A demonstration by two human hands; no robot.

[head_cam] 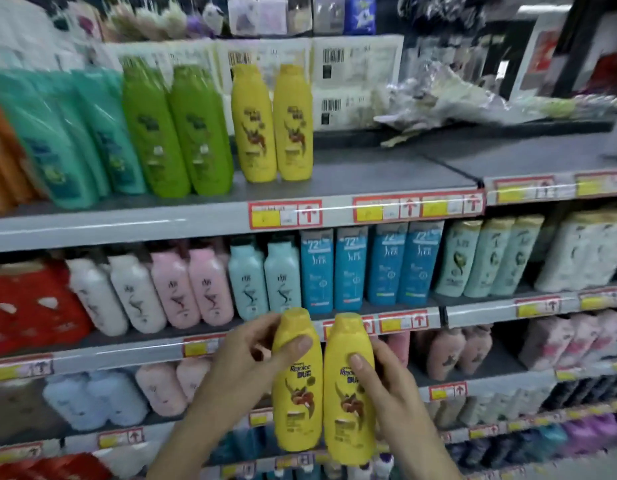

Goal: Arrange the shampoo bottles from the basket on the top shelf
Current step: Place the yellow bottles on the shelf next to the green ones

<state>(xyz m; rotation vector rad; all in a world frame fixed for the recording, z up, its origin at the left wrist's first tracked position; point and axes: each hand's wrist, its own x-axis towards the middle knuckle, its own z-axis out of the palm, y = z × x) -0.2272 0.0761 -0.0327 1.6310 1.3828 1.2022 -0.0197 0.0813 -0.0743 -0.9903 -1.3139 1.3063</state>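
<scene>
I hold two yellow shampoo bottles upright side by side in front of the lower shelves. My left hand grips the left yellow bottle near its cap. My right hand grips the right yellow bottle around its middle. Two matching yellow bottles stand on the grey top shelf, with bare shelf to their right. The basket is out of view.
Green bottles and teal bottles stand left of the yellow pair on the top shelf. White cartons sit behind, and crumpled plastic wrapping lies at the shelf's right. Lower shelves are packed with pink, white and blue bottles.
</scene>
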